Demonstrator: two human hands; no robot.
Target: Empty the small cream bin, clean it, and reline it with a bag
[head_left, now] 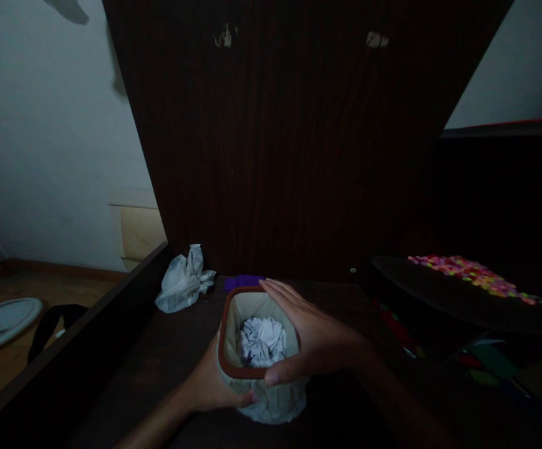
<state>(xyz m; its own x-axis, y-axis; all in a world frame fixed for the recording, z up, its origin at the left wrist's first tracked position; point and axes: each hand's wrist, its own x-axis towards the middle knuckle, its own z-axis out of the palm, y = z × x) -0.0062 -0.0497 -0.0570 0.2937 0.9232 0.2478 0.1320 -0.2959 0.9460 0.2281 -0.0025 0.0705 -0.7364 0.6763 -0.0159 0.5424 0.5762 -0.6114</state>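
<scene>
the small bin (246, 373) is at the lower centre of the frame, above or on the dark bench (153, 349); contact at its base cannot be confirmed. its opening faces up toward the camera, bounded by a brown rim (222, 337). the opening is near-square with rounded corners; no long axis across it is evident. the main axis runs from rim to base, close to upright.

left hand (209, 383): set lower, against the left wall below the rim. its thumb lies across the front; its other fingertips are hidden.

right hand (310, 337): set higher, at the right side of the rim. its fingers extend toward the far corner; its thumb is at the near corner.

controlling relation: the bin lies between the hands. neither is nearer; both sets of fingers are clamped on it, at unequal heights.

crumpled paper (264, 342) sits inside the pale liner (277, 405). a purple item (236, 282) is just beyond the far rim; a white plastic bag (181, 284) lies toward the left of the frame.
</scene>
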